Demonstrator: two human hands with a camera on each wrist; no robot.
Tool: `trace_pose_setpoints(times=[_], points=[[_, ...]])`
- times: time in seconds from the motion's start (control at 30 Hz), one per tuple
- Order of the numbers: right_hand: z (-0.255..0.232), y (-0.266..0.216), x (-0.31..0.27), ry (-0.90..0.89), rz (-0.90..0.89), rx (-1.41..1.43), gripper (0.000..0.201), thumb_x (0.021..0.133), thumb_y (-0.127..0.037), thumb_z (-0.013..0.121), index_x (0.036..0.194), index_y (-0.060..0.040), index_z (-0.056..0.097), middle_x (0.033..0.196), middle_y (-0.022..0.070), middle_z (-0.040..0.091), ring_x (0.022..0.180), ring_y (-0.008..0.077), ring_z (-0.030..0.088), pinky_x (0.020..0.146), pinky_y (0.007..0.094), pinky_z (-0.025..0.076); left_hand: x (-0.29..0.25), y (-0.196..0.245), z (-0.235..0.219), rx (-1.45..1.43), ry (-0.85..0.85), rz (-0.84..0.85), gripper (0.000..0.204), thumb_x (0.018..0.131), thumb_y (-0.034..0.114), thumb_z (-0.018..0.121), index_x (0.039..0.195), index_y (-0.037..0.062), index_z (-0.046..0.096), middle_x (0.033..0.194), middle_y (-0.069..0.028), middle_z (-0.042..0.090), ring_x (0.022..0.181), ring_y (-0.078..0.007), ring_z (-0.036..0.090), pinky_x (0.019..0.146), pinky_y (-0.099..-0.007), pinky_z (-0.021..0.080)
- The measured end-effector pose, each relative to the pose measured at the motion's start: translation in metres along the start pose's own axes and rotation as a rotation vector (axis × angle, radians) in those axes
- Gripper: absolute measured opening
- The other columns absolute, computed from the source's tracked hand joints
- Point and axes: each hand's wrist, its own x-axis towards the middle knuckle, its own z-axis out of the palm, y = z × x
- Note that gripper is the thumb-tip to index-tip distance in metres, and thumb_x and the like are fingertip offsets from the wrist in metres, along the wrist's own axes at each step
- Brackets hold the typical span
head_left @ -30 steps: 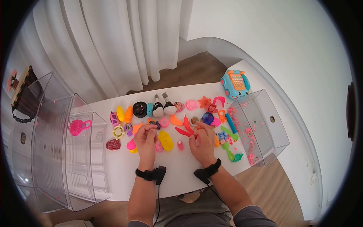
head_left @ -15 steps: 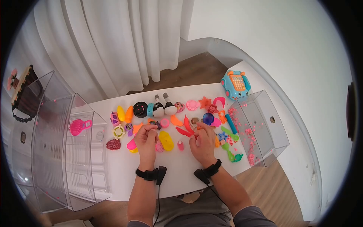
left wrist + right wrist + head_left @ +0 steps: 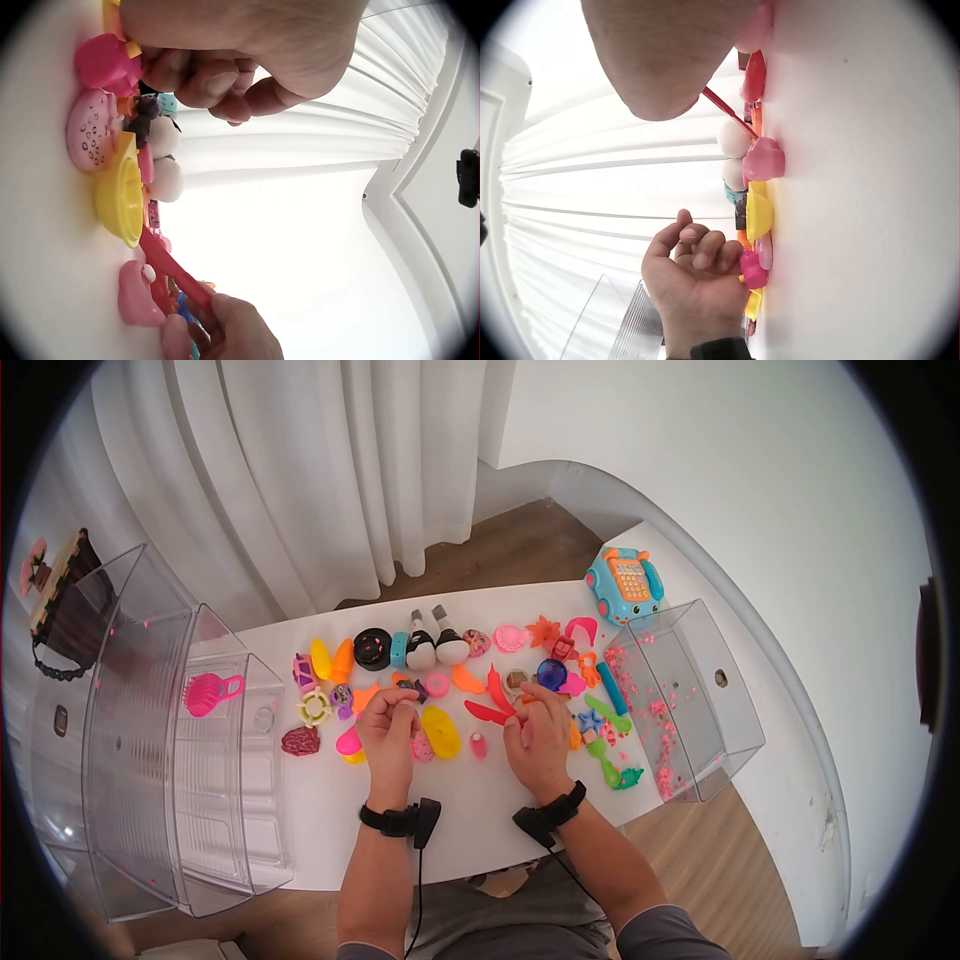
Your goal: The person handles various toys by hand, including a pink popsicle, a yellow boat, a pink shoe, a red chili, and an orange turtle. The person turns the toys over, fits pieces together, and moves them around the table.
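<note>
Hands reach forward over the bench (image 3: 460, 830), a black strap on each wrist. The right hand (image 3: 538, 742) pinches a red toy knife (image 3: 486, 710) between curled fingers and thumb; the left hand (image 3: 386, 732) has its fingers loosely bent, with nothing visible in its grasp. Glossy and slim, with a long plain blade, the knife slants from the right hand towards the left, its tip near a yellow boat-shaped dish (image 3: 440, 732). Just beyond it lies a curved red piece (image 3: 496, 685).

At the right end sits a clear bin (image 3: 735, 705), small pink bits scattered across it. Clear containers (image 3: 130, 790) stand at the left end; a pink brush (image 3: 205, 697) shows among their walls, though its exact compartment is hard to tell.

Both forearms come in from the person's side, hands held apart, the left palm turned towards the right hand.
</note>
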Motion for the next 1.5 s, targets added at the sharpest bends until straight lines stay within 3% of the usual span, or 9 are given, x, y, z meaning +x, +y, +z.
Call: trace_pose_setpoints(times=[0.3, 0.47, 0.53, 0.73, 0.9, 1.0, 1.07, 1.3, 1.5], points=[[0.001, 0.003, -0.002, 0.023, 0.028, 0.026, 0.017, 0.083, -0.003, 0.07, 0.096, -0.0067, 0.059, 0.126, 0.016, 0.065, 0.115, 0.0364, 0.06, 0.101, 0.0481, 0.042, 0.0, 0.001, 0.001, 0.015, 0.012, -0.021, 0.011, 0.1, 0.003, 0.059, 0.105, 0.0006, 0.069, 0.079, 0.0034, 0.061, 0.066, -0.003, 0.053, 0.058, -0.0187, 0.041], [-0.001, -0.003, 0.0, 0.023, -0.006, -0.044, 0.012, 0.078, -0.006, 0.074, 0.084, -0.0072, 0.064, 0.127, 0.0138, 0.066, 0.119, 0.0353, 0.059, 0.102, 0.048, 0.042, 0.0, -0.001, 0.002, 0.019, 0.0, -0.008, 0.011, 0.1, 0.003, 0.059, 0.105, 0.0009, 0.069, 0.079, 0.0034, 0.061, 0.066, -0.0034, 0.053, 0.058, -0.0189, 0.041], [0.001, -0.001, 0.001, 0.016, -0.025, -0.056, 0.01, 0.076, -0.007, 0.075, 0.081, -0.0077, 0.066, 0.128, 0.0125, 0.066, 0.121, 0.0353, 0.059, 0.102, 0.0484, 0.042, 0.0, -0.004, 0.003, 0.029, 0.027, 0.03, 0.011, 0.1, 0.008, 0.061, 0.103, 0.004, 0.07, 0.074, 0.0033, 0.06, 0.06, -0.002, 0.049, 0.051, -0.0178, 0.031], [-0.002, -0.005, 0.002, -0.028, -0.057, -0.069, 0.007, 0.074, -0.008, 0.076, 0.081, -0.01, 0.073, 0.13, 0.0086, 0.067, 0.127, 0.0351, 0.057, 0.105, 0.0498, 0.04, 0.0, -0.001, 0.004, 0.037, 0.013, 0.039, 0.01, 0.099, 0.007, 0.06, 0.101, 0.0037, 0.07, 0.072, 0.0042, 0.057, 0.057, -0.0018, 0.045, 0.049, -0.0185, 0.028], [-0.003, -0.004, 0.002, -0.011, -0.068, -0.036, 0.012, 0.073, -0.006, 0.075, 0.084, -0.0099, 0.071, 0.13, 0.0085, 0.066, 0.128, 0.0354, 0.055, 0.106, 0.0499, 0.04, 0.0, 0.002, 0.003, 0.037, 0.012, -0.014, 0.01, 0.099, 0.003, 0.06, 0.104, 0.0012, 0.069, 0.073, 0.0028, 0.058, 0.062, -0.0039, 0.048, 0.055, -0.0199, 0.035], [-0.002, -0.002, 0.003, -0.005, -0.02, -0.043, 0.021, 0.073, -0.002, 0.073, 0.092, -0.0097, 0.066, 0.13, 0.0099, 0.064, 0.128, 0.0369, 0.055, 0.106, 0.0502, 0.04, 0.0, 0.002, 0.003, 0.042, 0.016, -0.011, 0.01, 0.099, 0.003, 0.06, 0.103, 0.0013, 0.069, 0.072, 0.0029, 0.058, 0.061, -0.0039, 0.048, 0.054, -0.0198, 0.035], [0.002, 0.004, -0.001, 0.093, 0.016, -0.058, 0.03, 0.074, 0.001, 0.071, 0.1, -0.0098, 0.061, 0.131, 0.012, 0.062, 0.128, 0.0384, 0.054, 0.107, 0.0509, 0.04, -0.001, 0.003, 0.003, 0.045, 0.018, -0.009, 0.01, 0.099, 0.004, 0.06, 0.103, 0.0014, 0.069, 0.072, 0.0029, 0.058, 0.06, -0.0038, 0.048, 0.054, -0.0198, 0.034], [-0.031, 0.009, -0.008, 0.153, 0.15, -0.075, 0.031, 0.076, -0.001, 0.071, 0.104, -0.009, 0.061, 0.133, 0.0155, 0.06, 0.128, 0.0398, 0.052, 0.11, 0.0525, 0.037, -0.002, 0.005, 0.003, 0.032, 0.008, 0.01, 0.01, 0.099, 0.004, 0.06, 0.103, 0.0014, 0.069, 0.072, 0.0031, 0.058, 0.06, -0.0037, 0.047, 0.053, -0.0195, 0.034], [-0.062, 0.023, -0.016, 0.114, 0.256, -0.374, 0.031, 0.076, -0.006, 0.072, 0.106, -0.0057, 0.062, 0.141, 0.0202, 0.053, 0.134, 0.0417, 0.046, 0.112, 0.0555, 0.034, -0.003, 0.006, 0.006, 0.003, 0.012, -0.007, 0.01, 0.099, 0.004, 0.06, 0.103, 0.0014, 0.069, 0.072, 0.0031, 0.057, 0.06, -0.0036, 0.046, 0.053, -0.019, 0.033]])
